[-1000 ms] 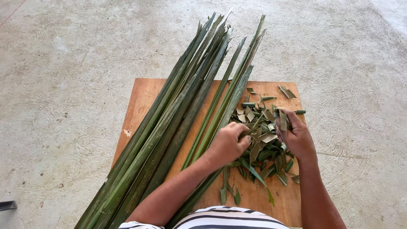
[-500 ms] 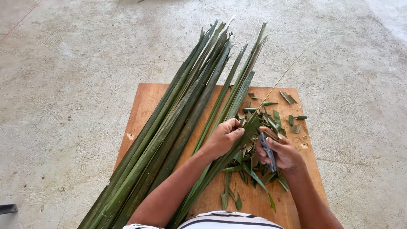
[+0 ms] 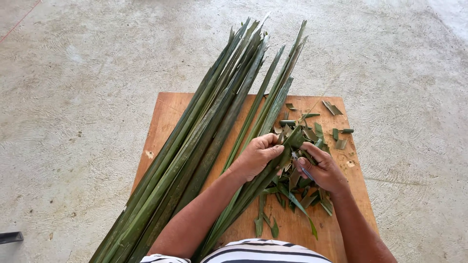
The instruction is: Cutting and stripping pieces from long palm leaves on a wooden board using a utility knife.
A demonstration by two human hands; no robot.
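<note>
Both hands (image 3: 287,160) w/ fingers round leaf strip (image 3: 270,104) over board (image 3: 161,126).

Rectangular brown wooden board (image 3: 165,114) laid flat on rough grey concrete floor (image 3: 73,97). Large bundle of long dark green leaves (image 3: 195,146) spread diagonally across board's left half, tips reaching past far edge onto floor. Small dark flat object (image 3: 9,237) seen at left frame edge, kind unclear.
</note>
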